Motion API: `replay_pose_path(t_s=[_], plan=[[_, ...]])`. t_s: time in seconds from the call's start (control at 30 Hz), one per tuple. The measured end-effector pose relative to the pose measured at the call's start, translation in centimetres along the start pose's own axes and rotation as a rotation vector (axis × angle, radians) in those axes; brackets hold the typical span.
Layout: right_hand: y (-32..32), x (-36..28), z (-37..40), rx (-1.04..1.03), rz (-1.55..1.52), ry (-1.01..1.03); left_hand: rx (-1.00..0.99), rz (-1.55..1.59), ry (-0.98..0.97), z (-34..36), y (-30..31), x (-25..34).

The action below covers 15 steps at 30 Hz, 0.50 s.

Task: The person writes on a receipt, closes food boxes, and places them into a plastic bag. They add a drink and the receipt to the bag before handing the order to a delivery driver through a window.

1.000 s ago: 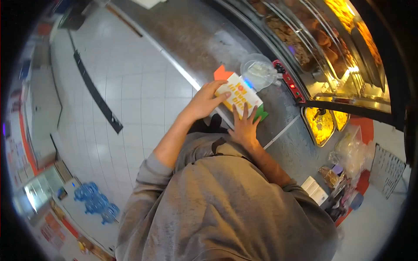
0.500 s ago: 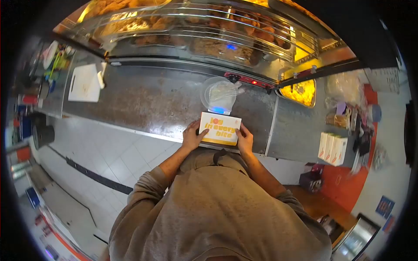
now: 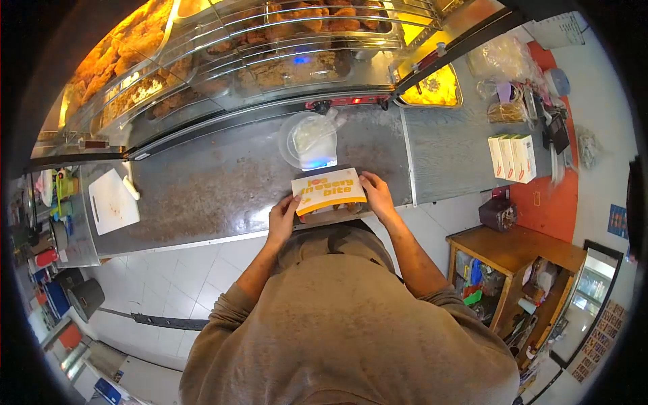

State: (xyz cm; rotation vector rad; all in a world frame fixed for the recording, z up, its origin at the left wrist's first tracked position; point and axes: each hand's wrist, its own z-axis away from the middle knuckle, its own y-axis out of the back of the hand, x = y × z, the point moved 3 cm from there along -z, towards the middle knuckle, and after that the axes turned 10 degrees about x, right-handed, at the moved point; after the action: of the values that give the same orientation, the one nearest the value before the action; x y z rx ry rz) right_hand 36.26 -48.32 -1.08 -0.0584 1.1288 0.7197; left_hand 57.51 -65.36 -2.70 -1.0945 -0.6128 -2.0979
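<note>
A white and yellow cardboard food box (image 3: 329,187), with yellow lettering on its lid, is at the counter's front edge before me. My left hand (image 3: 282,217) grips its left side, thumb on the front corner. At the opposite end, the fingers of my right hand (image 3: 376,194) are closed on the right side. The lid's front edge looks raised, and a dark gap with something brownish shows below it; I cannot make out what. Just behind the box is a white scale (image 3: 320,156) with a blue-lit display, carrying a clear round plastic bowl (image 3: 290,140).
A heated display case (image 3: 256,98) with trays of fried food borders the counter (image 3: 196,196) at the back. A white cutting board (image 3: 113,202) lies left, with a white-handled tool beside it. On the right are several upright white boxes (image 3: 513,158) and a tray of yellow food (image 3: 432,88).
The box's lid has tipped up at the front, opening a gap under it. My right hand has shifted toward the back right corner. The camera view has turned.
</note>
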Motion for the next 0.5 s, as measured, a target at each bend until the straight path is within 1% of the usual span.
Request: replay_pose_path(t_s=[0.07,0.13,0.23,0.3,0.43,0.5], plan=[[0.0,0.5,0.2,0.087,0.018,-0.009,0.008,0.040,-0.011,-0.2,-0.2,-1.3],[0.0,0.6,0.7,0.081,-0.023,-0.009,0.020,0.082,-0.020,-0.2,-0.2,-2.2],[0.1,2.1,0.3,0.051,-0.075,-0.018,0.063,0.088,0.033,-0.3,-0.1,-2.0],[0.1,1.9,0.4,0.032,-0.089,-0.029,0.055,0.255,0.096,0.0,-0.2,-1.4],[0.7,-0.9,0.8,0.073,-0.075,-0.088,0.106,0.265,0.029,0.2,0.5,1.2],[1.0,-1.8,0.6,0.084,0.000,-0.115,0.094,0.074,0.034,0.1,0.9,2.5]])
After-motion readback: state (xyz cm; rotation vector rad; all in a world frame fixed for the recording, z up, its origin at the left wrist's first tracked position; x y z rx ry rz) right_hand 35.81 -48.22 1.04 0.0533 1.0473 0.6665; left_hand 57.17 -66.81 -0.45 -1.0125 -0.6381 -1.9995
